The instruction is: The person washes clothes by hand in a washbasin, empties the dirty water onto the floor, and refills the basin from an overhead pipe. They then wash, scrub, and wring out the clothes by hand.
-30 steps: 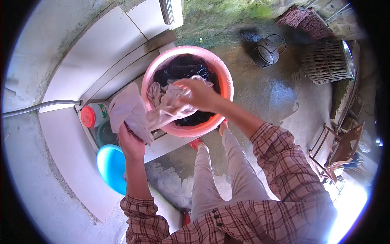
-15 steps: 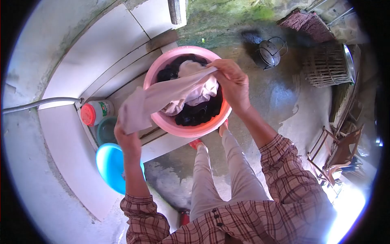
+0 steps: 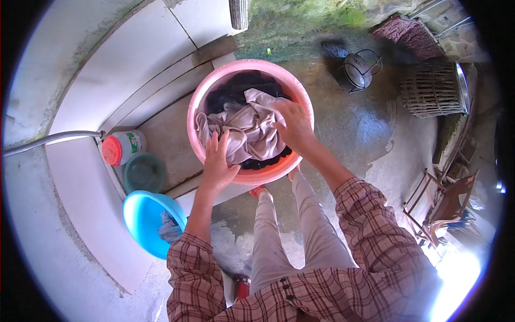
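Observation:
A pink basin [image 3: 304, 102] holds dark cloth [image 3: 252, 84] with a crumpled pale pink garment [image 3: 252, 126] lying over it. At the basin's lower left edge is my left hand [image 3: 217, 163], fingers spread, with the fingertips at the pale garment. My right hand [image 3: 294, 124] reaches over the basin's right side, its fingers apart and resting on the garment's right edge. Neither hand is closed round the cloth.
At the left stand a blue basin [image 3: 142, 220] with a greyish cloth [image 3: 170, 228], a green bowl [image 3: 144, 173] and a red-lidded tub [image 3: 122, 148]. A lidded pot [image 3: 357, 71], a woven basket [image 3: 432, 90] and a folding chair [image 3: 448, 204] are at the right.
The pale garment, earlier stretched between both hands, now lies bunched in the pink basin. My left hand has moved right to the basin, my right hand slightly down and left. Both have opened.

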The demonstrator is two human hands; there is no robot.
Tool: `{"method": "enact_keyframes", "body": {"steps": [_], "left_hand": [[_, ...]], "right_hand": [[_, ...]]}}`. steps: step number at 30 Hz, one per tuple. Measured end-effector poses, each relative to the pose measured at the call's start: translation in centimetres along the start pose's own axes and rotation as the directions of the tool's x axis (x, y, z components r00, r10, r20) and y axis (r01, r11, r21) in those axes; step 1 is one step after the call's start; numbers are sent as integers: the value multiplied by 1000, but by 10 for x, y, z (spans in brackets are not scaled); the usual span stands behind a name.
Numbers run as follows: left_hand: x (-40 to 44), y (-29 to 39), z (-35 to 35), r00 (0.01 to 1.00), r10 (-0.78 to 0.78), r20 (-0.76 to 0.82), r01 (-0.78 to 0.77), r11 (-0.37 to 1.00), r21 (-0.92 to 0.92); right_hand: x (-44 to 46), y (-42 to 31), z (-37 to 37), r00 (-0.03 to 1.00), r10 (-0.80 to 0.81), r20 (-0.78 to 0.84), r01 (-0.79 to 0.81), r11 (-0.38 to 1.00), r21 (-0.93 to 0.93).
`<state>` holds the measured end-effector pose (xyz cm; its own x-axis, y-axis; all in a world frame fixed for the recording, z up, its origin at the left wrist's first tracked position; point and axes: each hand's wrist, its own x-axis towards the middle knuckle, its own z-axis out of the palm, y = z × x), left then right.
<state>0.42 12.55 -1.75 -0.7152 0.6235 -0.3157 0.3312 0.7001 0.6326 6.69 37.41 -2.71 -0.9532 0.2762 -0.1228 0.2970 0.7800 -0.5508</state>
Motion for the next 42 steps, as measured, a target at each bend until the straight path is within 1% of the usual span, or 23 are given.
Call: {"method": "enact_keyframes", "body": {"steps": [1,4,6,9,10,13,14,16,18,20,23,25,27,28,29,30,32,34,35,37,39,40,42], "left_hand": [[4,9,6,997,-64,-33,65,997,35],[18,7,34,990,-98,-97,115,975,191],[25,6,52,986,-144,-83,164,926,339],[32,2,71,967,-245,-63,249,879,406],[35,4,72,943,-333,-12,306,851,428],[42,-3,81,939,-344,-18,326,869,371],[44,-2,83,941,-337,-32,323,864,386],[47,-1,86,945,-323,-60,318,852,415],[42,-70,146,989,-143,-33,144,902,408],[47,-66,140,998,-39,-40,50,934,355],[47,-56,138,996,-46,-77,64,969,241],[49,-86,179,992,-99,-81,114,970,214],[55,-113,215,985,-147,-93,162,968,189],[56,-119,221,981,-169,-97,184,967,176],[61,-107,205,972,-231,52,204,929,307],[68,-84,172,934,-305,188,199,878,435],[76,-43,122,846,-393,361,151,825,545],[78,-8,88,793,-392,466,107,843,527],[76,16,65,801,-395,449,155,862,482],[75,52,29,816,-404,414,246,890,384],[76,42,28,969,-180,169,119,939,322],[77,34,29,998,-59,36,46,951,306],[84,14,33,993,75,-96,-28,905,424]], "right_hand": [[5,-5,4,999,34,-23,-35,999,-21],[11,-23,21,943,219,251,-178,968,-176],[9,-13,50,969,175,175,-125,957,-263],[7,-1,79,986,122,115,-83,951,-297],[7,2,84,988,116,103,-80,950,-303],[11,8,97,985,138,103,-108,961,-254],[13,9,98,983,152,107,-125,966,-228],[22,11,98,930,218,297,-94,920,-381],[29,5,92,869,256,423,-33,884,-466],[32,-2,86,828,252,501,31,871,-490],[42,45,161,896,293,333,2,749,-663],[29,68,180,933,199,300,-55,903,-427],[32,65,169,910,155,384,-28,948,-317],[39,48,144,856,160,492,17,942,-336],[44,36,126,790,167,590,63,935,-349],[46,36,118,798,191,571,-19,956,-292],[47,39,100,805,243,541,-178,969,-170],[47,36,80,885,228,406,-242,970,-18],[48,33,70,915,229,333,-263,963,62],[54,15,54,924,291,248,-292,956,-32],[63,2,60,916,345,205,-332,938,-99],[69,1,71,903,376,207,-357,926,-124],[76,3,88,877,423,227,-408,906,-112]]}}
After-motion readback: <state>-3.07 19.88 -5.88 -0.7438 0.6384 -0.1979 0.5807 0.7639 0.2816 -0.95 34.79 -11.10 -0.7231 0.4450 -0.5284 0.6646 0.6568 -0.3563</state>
